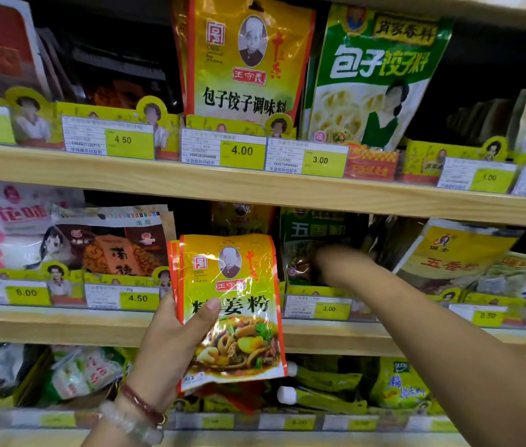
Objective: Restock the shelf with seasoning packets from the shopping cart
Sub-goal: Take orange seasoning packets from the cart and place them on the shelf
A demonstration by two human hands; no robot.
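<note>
Here your left hand (pixel 171 337) holds a small stack of yellow and orange seasoning packets (pixel 232 314) upright in front of the middle shelf (pixel 61 321), with the thumb pressed on the front of the first packet and the other fingers curled behind the stack. The front packet shows a portrait at the top and a picture of a cooked dish at the bottom; at least one more packet edge shows behind it on the left side. On this wrist you wear a red cord bracelet (pixel 140 403) and a pale bead bracelet (pixel 126 424). Your right arm goes across from the lower right, and your right hand (pixel 326 262) reaches into the middle shelf, at the dark green packets (pixel 316 233) that stand just to the right of the stack. This hand is blurred, so I cannot tell if its fingers are spread or if they pinch something. Below it there is a yellow price tag (pixel 331 308) with 3.00. On the upper shelf (pixel 158 175), a bigger yellow packet (pixel 242 56) with the same portrait stands beside a green and white packet (pixel 374 75), above tags with 4.00 and 3.00. On the lowest shelf more packets lie flat, partly hidden behind the stack in your hand.
</note>
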